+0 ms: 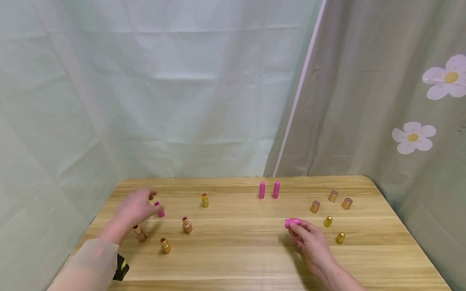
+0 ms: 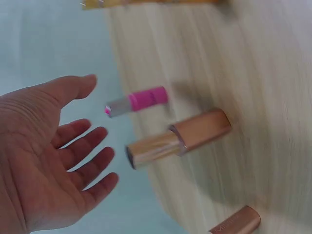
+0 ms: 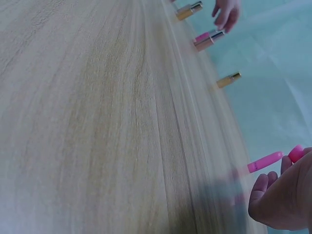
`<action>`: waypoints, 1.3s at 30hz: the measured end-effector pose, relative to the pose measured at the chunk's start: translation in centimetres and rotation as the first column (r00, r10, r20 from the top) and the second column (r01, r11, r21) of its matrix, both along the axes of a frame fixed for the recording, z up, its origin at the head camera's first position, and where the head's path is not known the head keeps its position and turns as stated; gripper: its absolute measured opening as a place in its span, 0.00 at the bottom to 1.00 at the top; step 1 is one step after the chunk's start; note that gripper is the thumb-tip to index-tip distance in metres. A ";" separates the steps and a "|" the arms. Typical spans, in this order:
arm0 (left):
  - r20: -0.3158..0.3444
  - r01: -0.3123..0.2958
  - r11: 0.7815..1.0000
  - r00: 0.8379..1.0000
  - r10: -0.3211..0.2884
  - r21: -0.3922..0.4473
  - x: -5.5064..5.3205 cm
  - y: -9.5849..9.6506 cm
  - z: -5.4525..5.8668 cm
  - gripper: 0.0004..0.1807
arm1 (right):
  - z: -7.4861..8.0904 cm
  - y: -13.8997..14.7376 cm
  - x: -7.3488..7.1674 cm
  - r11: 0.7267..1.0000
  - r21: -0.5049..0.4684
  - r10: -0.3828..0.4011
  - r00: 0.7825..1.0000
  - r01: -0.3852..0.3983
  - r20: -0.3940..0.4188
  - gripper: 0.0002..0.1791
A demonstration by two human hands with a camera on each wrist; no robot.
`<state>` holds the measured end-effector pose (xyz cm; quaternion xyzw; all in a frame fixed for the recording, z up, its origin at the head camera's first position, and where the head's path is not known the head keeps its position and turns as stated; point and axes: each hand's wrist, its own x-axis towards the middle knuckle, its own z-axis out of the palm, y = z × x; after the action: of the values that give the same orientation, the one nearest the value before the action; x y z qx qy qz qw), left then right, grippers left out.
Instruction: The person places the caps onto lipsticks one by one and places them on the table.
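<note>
My left hand (image 1: 135, 207) is over the left side of the table with its fingers relaxed. Beside its fingertips an uncapped pink lipstick tube (image 1: 160, 212) stands upright; in the left wrist view a gap shows between thumb and this pink tube (image 2: 148, 99). A rose-gold lipstick tube (image 2: 202, 131) stands close by it. Toward the right of the table, my right hand (image 1: 315, 248) pinches a pink lipstick cap (image 1: 291, 222) between thumb and fingers, raised above the wood. Part of that cap (image 3: 296, 153) shows past the hand in the right wrist view.
Two pink caps (image 1: 262, 191) stand at the table's back. Several rose-gold caps (image 1: 315, 207) and two gold caps (image 1: 328, 222) are on the right. Gold tubes (image 1: 165, 246) and rose-gold tubes (image 1: 187, 226) stand at left. A curtain (image 1: 204, 93) hangs behind the table.
</note>
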<state>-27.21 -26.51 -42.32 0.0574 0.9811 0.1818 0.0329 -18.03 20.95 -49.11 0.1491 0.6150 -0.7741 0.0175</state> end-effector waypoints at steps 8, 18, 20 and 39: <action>0.153 -0.088 0.995 0.984 0.094 -0.044 -0.5 -0.5 -0.7 0.19 | -0.2 -0.3 0.0 1.000 -0.006 0.013 1.000 -0.013 -0.013 0.14; 0.165 -0.113 0.989 0.978 0.128 -0.098 -0.8 -0.2 -1.2 0.10 | -0.4 -0.5 0.1 1.000 -0.010 0.008 1.000 -0.008 -0.007 0.13; 0.162 -0.114 0.988 0.978 0.130 -0.108 -0.9 -0.2 -1.3 0.09 | -0.4 -0.6 0.1 1.000 -0.015 0.004 1.000 -0.004 -0.004 0.12; -0.040 0.147 0.988 0.988 -0.148 -0.042 0.9 8.8 5.0 0.07 | -0.3 0.2 0.0 1.000 0.017 0.001 1.000 -0.001 -0.002 0.12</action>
<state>-26.34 -17.66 -37.34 0.1330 0.9780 0.1585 0.0262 -18.02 21.16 -49.43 0.1480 0.6218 -0.7689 0.0159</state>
